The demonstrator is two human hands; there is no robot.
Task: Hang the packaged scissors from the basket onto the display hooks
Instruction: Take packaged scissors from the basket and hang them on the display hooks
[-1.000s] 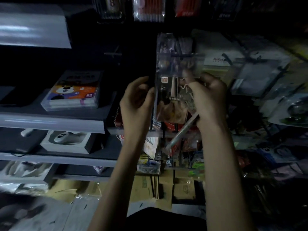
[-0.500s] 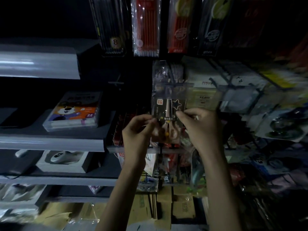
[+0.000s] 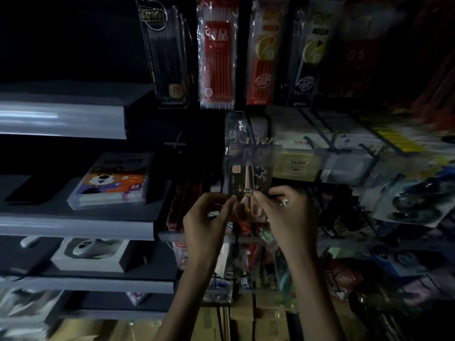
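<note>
At the lower edge of the scissors pack (image 3: 248, 179), your fingers (image 3: 227, 201) do the work. Your left hand (image 3: 209, 219) pinches the pack's left side between thumb and fingertips, and your right hand (image 3: 288, 214) pinches its right side the same way, so both are clamped on this one pack. Gripping it low and by both sides leaves the top of the card free. I judge that is so its hanging hole can meet the display hook (image 3: 250, 136).

The pack's top edge sits behind the clear label plate (image 3: 256, 155) at the hook's front end. Whether the hole is already over the wire I cannot tell in this dim light. Other packs seem to hang behind it on the same hook, too blurred to count. The basket is out of view.

Counting outward: two hands, one pack held, and one ring (image 3: 284, 201) on your right hand. Above the hook hang four long pen packs (image 3: 216, 57) side by side, with a fifth, darker one dim at the right. To your left, one marker box (image 3: 110, 180) lies near the front edge of a shelf (image 3: 73, 227). One white box (image 3: 91, 254) sits on the shelf below it. The hooks to your right are too smeared to count.
</note>
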